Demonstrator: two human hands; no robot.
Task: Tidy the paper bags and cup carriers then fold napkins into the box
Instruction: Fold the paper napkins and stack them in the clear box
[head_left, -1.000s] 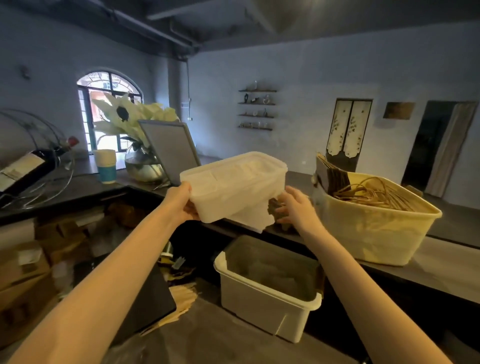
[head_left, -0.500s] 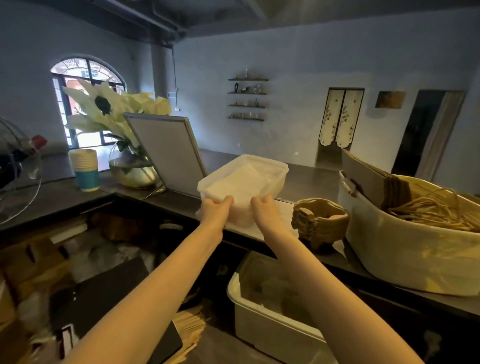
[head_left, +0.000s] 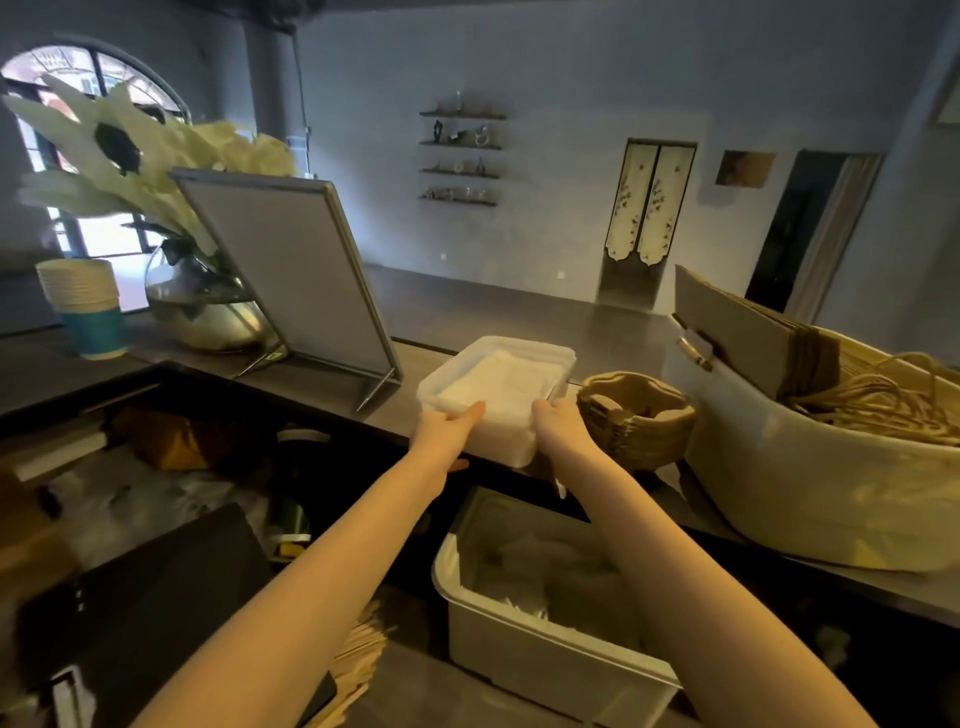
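A translucent white plastic box (head_left: 540, 358) with white napkins inside sits on the dark counter near its front edge. My left hand (head_left: 449, 426) holds its near left corner, thumb over the rim. My right hand (head_left: 558, 421) grips its near right corner. A stack of brown pulp cup carriers (head_left: 636, 415) stands just right of the box. Brown paper bags (head_left: 769, 343) with twine handles stand in a large cream tub (head_left: 810, 483) at the right.
A tilted framed sign (head_left: 291, 270) stands left of the box, with a vase of pale flowers (head_left: 202, 306) and stacked paper cups (head_left: 85, 306) beyond it. Below the counter a white bin (head_left: 519, 639) holds white paper; clutter fills the lower left shelf.
The box came down from in front of me onto the counter beside the cup carriers. Both hands slid from its sides to its near corners, and my view moved closer.
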